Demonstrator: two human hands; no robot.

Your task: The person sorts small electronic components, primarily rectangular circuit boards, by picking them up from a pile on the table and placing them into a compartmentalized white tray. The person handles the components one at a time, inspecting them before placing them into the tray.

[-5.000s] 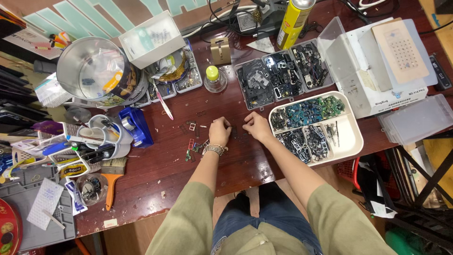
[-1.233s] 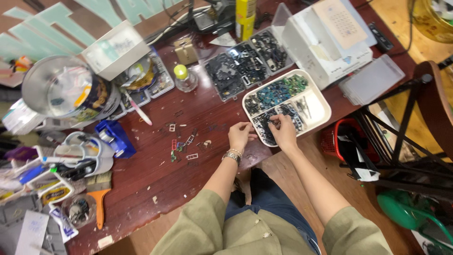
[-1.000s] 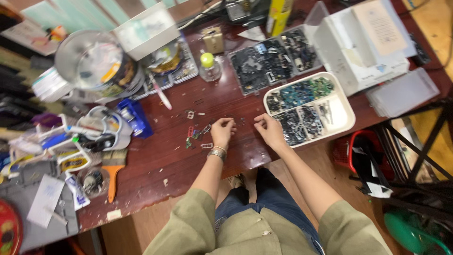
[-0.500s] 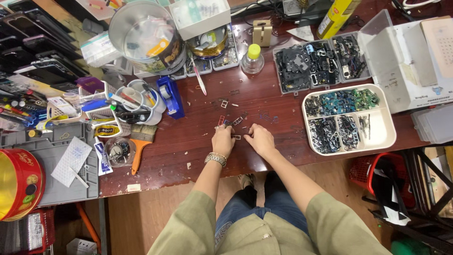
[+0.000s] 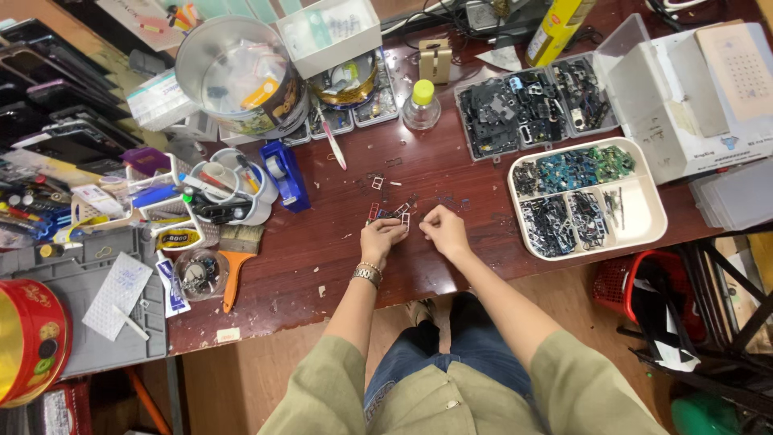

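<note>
A: Even, bright light from above on the table (image 5: 322,258), and the red-brown wood shows a soft sheen near the white tray (image 5: 652,217).

B: Shadows are short and faint, tucked under the left hand (image 5: 382,240) and right hand (image 5: 441,229). The metal tin (image 5: 237,76) catches glare on its rim.

A: Straight lines bow at the edges, and the small parts look too fine to resolve.

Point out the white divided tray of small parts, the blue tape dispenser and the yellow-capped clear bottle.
white divided tray (image 5: 648,211): head view, bare floor of its right compartment.
blue tape dispenser (image 5: 283,174): head view, middle of its body.
yellow-capped clear bottle (image 5: 423,93): head view, its yellow cap.
</note>
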